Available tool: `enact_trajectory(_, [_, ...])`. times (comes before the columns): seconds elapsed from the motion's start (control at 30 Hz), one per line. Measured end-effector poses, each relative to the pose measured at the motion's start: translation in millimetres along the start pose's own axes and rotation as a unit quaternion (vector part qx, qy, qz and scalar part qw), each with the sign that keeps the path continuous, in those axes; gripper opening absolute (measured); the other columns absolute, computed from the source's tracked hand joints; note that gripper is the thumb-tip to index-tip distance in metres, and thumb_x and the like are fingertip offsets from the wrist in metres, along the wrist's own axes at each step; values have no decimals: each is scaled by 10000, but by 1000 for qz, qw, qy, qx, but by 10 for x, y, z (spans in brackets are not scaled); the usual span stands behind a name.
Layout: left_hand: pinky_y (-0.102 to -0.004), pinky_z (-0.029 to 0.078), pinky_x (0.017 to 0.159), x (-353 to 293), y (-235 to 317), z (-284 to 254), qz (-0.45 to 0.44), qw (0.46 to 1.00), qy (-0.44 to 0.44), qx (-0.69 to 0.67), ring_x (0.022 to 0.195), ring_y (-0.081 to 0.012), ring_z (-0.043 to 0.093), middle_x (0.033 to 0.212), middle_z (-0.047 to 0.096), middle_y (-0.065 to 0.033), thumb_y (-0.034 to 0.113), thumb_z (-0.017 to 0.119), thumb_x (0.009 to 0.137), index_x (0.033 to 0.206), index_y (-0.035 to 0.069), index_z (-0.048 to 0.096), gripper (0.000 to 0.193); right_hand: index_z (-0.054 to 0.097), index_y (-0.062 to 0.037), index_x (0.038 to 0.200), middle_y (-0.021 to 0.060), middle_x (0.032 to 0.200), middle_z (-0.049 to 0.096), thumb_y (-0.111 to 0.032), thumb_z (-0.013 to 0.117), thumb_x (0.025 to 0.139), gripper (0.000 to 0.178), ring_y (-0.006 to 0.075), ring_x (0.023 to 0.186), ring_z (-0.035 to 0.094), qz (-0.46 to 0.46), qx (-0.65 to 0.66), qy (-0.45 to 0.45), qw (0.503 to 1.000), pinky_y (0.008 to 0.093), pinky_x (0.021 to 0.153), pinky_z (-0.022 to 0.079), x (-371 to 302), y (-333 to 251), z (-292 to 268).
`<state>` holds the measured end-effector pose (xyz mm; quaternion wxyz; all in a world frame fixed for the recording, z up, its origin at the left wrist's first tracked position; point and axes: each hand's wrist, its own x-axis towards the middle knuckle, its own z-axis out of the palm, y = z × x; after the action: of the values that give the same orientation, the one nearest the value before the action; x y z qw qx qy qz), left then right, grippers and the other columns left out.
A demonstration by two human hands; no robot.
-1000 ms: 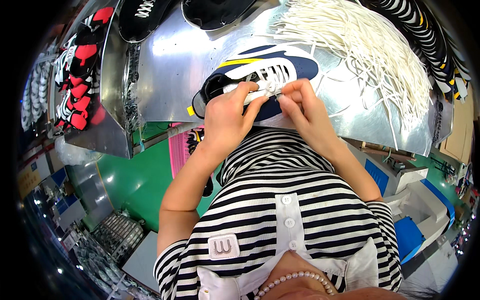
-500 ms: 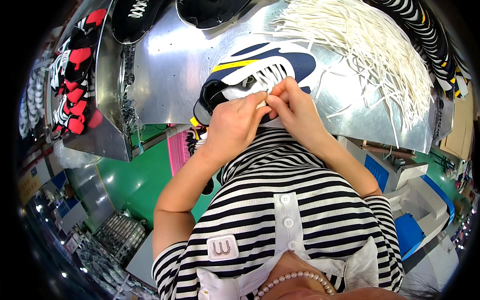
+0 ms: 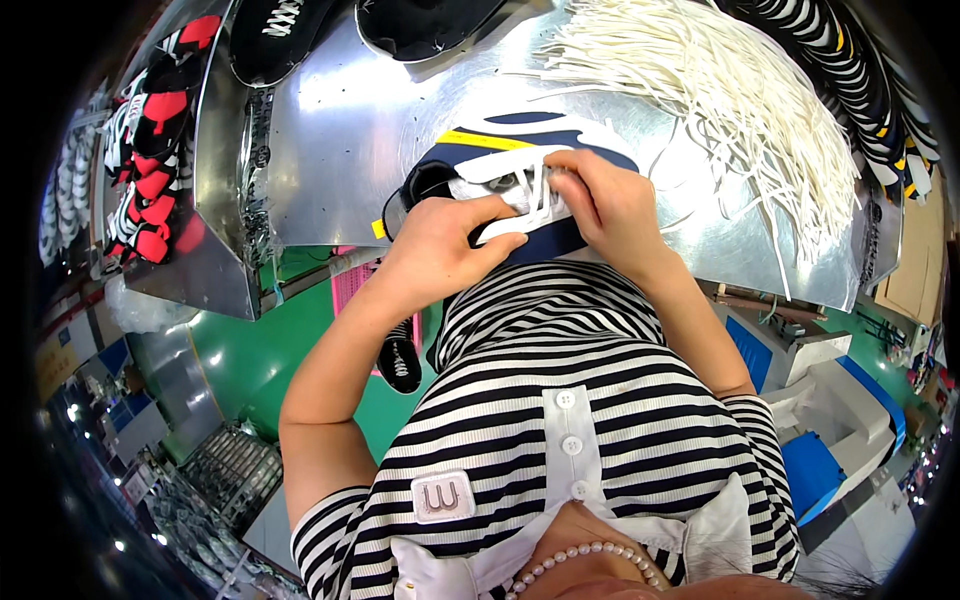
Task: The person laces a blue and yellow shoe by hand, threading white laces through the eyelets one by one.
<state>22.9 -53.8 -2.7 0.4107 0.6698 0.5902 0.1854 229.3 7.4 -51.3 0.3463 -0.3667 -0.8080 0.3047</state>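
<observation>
A navy, white and yellow shoe upper (image 3: 468,152) lies on its side on the metal table, its dark collar opening toward the left. White shoelace (image 3: 540,196) crosses its throat. My left hand (image 3: 440,240) pinches the near white eyelet edge between thumb and forefinger. At the far eyelet edge, toward the toe, my right hand (image 3: 615,205) is closed with its fingertips on the lace. The fingers partly cover the lace ends, and the right hand hides part of the toe.
A heap of loose white laces (image 3: 710,90) spreads over the shiny table (image 3: 330,170) at right. Two black uppers (image 3: 275,45) lie at the far edge. Red, black and white uppers (image 3: 155,180) stack at left; striped uppers (image 3: 880,110) line the right. Below is a pink basket (image 3: 350,285).
My hands have moved apart: the left now grips the near eyelet edge, and the right has shifted away to the far one. The upper has tilted, and lace now spans its throat.
</observation>
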Motion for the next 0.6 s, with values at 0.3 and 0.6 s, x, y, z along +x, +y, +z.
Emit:
enact_trajectory(0.3, [-425,496,624,-39,-62,96,10,997,60,48,685,-368,653,757,671,-181,332,702,853,995,43,676,324,659,-39,1040,87,723,654,-210,684,913,215,195,568,582,128,197,-24,972,266,563,464,2,-38,-312])
enact_trajectory(0.6, [-376,494,634,-41,-7,-33,-47,997,-39,-51,687,-327,642,814,667,-199,243,741,838,1020,40,700,276,674,-64,1016,135,756,687,-269,615,948,224,275,654,672,167,102,82,977,349,604,498,107,61,99])
